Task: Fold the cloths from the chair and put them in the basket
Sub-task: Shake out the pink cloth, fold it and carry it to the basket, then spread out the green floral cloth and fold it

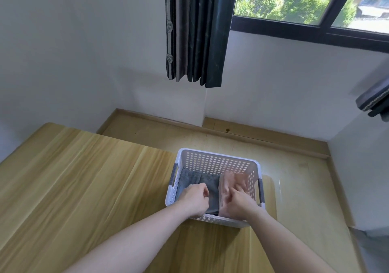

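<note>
Both my hands are in the basket (pixel 212 159) on the surface: my left hand (pixel 194 197) curls empty over the grey cloth (pixel 210 188), my right hand (pixel 239 201) grips the pink cloth (pixel 228 181). Both cloths look soft, light and floppy, so I'd hold them by the folded edges.

A white perforated basket (pixel 214 163) stands at the far right corner of the wooden counter (pixel 84 188), its right side reaching past the counter's edge. Inside lie a folded grey cloth (pixel 197 182) on the left and a pink cloth (pixel 227 182) on the right, side by side and touching. Both hands reach down into the basket. The left hand (pixel 194 199), fingers curled, rests on the grey cloth. The right hand (pixel 239 201) presses on the pink cloth with curled fingers. Beyond the counter are a wooden floor (pixel 273 150), white walls, a dark curtain (pixel 195 30) and a window (pixel 305 0).
</note>
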Demonstrator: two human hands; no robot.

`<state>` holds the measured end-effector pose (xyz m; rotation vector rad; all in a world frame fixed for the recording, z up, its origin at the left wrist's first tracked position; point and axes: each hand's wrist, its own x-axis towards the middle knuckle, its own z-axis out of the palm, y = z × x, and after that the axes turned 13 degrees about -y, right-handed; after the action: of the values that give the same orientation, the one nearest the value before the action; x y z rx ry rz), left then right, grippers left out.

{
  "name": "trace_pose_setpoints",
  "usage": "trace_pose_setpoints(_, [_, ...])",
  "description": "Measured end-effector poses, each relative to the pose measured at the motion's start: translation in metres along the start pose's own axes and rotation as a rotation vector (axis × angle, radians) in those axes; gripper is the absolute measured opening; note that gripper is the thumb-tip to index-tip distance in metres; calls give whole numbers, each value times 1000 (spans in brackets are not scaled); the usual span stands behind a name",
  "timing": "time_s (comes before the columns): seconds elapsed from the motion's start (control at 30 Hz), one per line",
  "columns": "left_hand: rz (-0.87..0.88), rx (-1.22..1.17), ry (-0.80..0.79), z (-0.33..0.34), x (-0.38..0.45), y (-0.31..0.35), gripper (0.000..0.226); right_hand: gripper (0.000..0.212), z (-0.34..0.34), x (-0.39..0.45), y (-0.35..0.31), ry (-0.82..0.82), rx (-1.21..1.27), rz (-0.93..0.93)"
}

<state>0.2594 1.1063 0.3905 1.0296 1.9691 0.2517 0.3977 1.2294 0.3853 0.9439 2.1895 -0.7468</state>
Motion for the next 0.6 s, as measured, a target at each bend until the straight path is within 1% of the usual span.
trace_pose_setpoints(0.07, [57, -7, 43, -5, -25, -6, 28, 93, -1, -8, -7, 54, 9, -49])
trace_pose_setpoints(0.1, [89, -9, 74, -8, -39, -9, 28, 93, 0, -15, -11, 81, 35, -66])
trace_pose_setpoints(0.17, [144, 3, 140, -11, -74, -18, 28, 80, 5, -32, -20, 138, 134, -83])
trace_pose_setpoints(0.2, [164, 18, 172, -12, -92, -25, 28, 76, 8, -45, -27, 171, 171, -99])
trace_pose_setpoints(0.3, [188, 42, 274, -11, -149, -59, 28, 74, 28, -90, -61, 219, 194, -167])
trace_pose_setpoints(0.37, [161, 22, 337, -9, -193, -86, 28, 70, 48, -120, -87, 230, 216, -252])
trace_pose_setpoints(0.43, [98, -10, 380, -5, -241, -112, 26, 72, 69, -147, -113, 206, 231, -321])
trace_pose_setpoints(0.5, [24, -36, 404, 6, -291, -141, 25, 74, 94, -172, -140, 157, 191, -380])
trace_pose_setpoints(0.6, [-94, -48, 403, 29, -362, -184, 27, 73, 133, -212, -188, 91, 138, -473])
